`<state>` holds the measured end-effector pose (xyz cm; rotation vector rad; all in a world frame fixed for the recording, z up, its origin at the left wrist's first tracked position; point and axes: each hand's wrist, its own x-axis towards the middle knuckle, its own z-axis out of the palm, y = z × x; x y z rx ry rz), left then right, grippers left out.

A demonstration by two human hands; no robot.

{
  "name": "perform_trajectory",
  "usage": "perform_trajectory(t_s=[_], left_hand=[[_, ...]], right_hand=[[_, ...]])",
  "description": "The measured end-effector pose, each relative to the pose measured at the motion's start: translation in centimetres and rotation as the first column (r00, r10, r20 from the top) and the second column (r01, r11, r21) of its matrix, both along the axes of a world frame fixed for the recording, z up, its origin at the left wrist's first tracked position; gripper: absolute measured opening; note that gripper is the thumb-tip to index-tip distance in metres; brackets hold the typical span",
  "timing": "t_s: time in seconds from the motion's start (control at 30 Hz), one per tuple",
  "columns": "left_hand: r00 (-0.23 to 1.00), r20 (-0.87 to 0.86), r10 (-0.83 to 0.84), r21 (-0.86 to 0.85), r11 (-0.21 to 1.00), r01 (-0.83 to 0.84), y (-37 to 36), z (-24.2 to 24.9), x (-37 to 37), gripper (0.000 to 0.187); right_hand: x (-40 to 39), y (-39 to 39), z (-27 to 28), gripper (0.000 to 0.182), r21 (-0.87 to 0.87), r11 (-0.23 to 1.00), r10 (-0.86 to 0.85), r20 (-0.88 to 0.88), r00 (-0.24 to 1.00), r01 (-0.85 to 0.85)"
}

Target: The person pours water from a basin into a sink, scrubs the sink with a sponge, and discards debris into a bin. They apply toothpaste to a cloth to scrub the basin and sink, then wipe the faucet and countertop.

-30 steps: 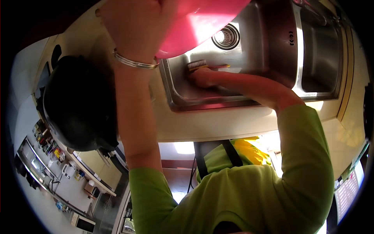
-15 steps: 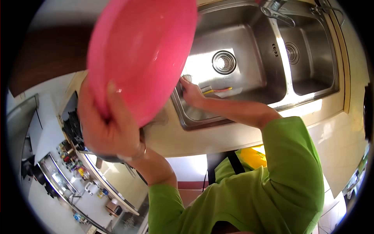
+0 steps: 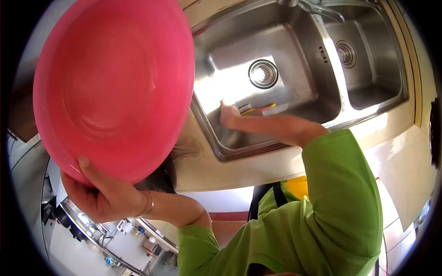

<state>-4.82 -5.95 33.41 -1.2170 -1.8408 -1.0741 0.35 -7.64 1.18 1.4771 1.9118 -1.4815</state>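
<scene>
A large pink basin (image 3: 110, 87) is raised at the upper left, tilted so its inside shows. My left hand (image 3: 108, 195) grips its lower rim, thumb on the inner side and fingers behind. My right hand (image 3: 229, 116) is down in the left bowl of the steel sink (image 3: 294, 60), near its left wall. Its fingers look bent together, and what they hold, if anything, is too small and blurred to name. Just right of that hand, a toothbrush (image 3: 264, 107) with a yellow and orange handle lies on the sink floor.
The smaller sink bowl (image 3: 368, 69) is at the right, with a metal faucet (image 3: 322, 10) above the divider. A beige counter edge (image 3: 230, 172) runs along the near side of the sink. Shelves and a rack of kitchen items stand at the lower left.
The basin has swung left and down with my left hand, showing more of its inside. My right hand has shifted slightly nearer to me within the sink.
</scene>
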Motion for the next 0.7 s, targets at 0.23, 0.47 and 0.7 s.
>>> perform_trajectory(t_s=[0.23,0.47,0.7], left_hand=[[1.000,0.012,0.005,0.031,0.999,-0.006,-2.0,1.9,0.0,0.031],[0.996,-0.076,0.036,0.145,0.989,-0.024,-3.5,2.5,-1.3,0.029],[0.996,-0.058,0.064,0.164,0.985,-0.054,-2.8,1.7,-1.6,0.031]], right_hand=[[2.4,-0.6,4.4,0.033,0.192,0.906,-0.255,-0.463,0.849,0.377],[-1.0,6.0,3.8,0.021,-0.036,0.714,-0.505,-0.719,0.478,0.700],[-5.4,14.0,3.9,0.011,-0.006,0.407,-0.594,-0.762,0.259,0.913]])
